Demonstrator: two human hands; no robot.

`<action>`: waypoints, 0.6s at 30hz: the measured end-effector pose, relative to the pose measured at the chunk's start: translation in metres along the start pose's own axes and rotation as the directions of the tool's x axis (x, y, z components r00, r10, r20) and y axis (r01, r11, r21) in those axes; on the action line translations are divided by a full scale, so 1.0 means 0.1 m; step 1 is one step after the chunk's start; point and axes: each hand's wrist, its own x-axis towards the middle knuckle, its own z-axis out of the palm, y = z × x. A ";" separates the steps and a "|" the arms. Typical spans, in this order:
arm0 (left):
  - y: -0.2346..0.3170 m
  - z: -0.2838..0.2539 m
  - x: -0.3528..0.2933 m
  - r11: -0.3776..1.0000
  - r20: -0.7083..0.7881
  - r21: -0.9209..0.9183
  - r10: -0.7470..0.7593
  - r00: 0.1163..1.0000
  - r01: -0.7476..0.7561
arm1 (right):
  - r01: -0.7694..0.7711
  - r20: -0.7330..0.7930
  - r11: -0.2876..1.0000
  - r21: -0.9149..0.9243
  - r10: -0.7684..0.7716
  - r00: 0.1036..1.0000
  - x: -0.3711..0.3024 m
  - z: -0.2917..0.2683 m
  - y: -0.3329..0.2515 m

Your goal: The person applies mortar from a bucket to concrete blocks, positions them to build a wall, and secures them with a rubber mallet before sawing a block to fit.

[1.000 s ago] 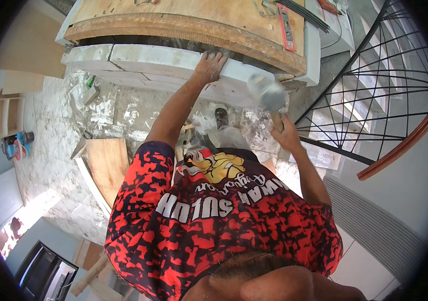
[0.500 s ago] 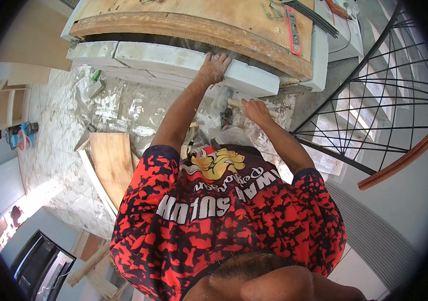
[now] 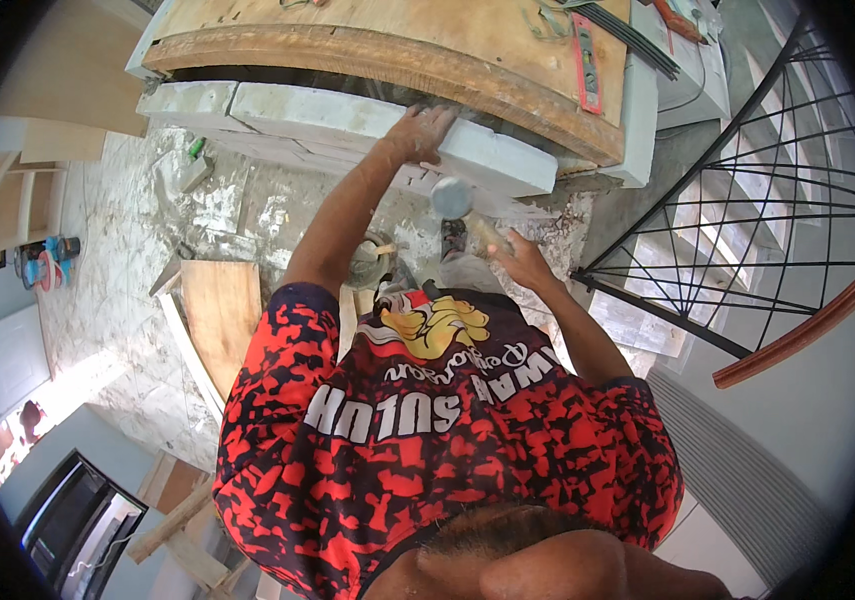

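Fingers spread, my left hand [image 3: 421, 136] lies over the top edge of the upper white block [image 3: 507, 160] in a low block wall. My right hand [image 3: 525, 262] is closed on the pale handle of a mallet [image 3: 452, 198]. The mallet's round grey head is turned up toward me, apart from the wall's near face and just below my left hand. Between my left forearm and my shirt, a bucket [image 3: 365, 268] with a wooden-handled tool in it is partly hidden.
Behind the blocks, past a dark gap, is a plywood panel [image 3: 367, 25] with a timber edge [image 3: 347, 62]. A red spirit level [image 3: 587, 65] and thin rods [image 3: 632, 40] lie on it. Black metal railing [image 3: 737, 210] stands at right. A plywood board [image 3: 219, 320] is on the stained floor at left.
The mallet has drawn back from the wall toward me, its head now facing up. My right hand has come lower; my left hand stays on the block, shifted slightly left.
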 end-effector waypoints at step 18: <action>-0.32 0.10 -0.03 0.975 -0.030 -0.216 -0.066 0.997 0.058 | 0.253 -0.366 0.963 0.090 -0.204 0.908 0.40 -0.46 -0.97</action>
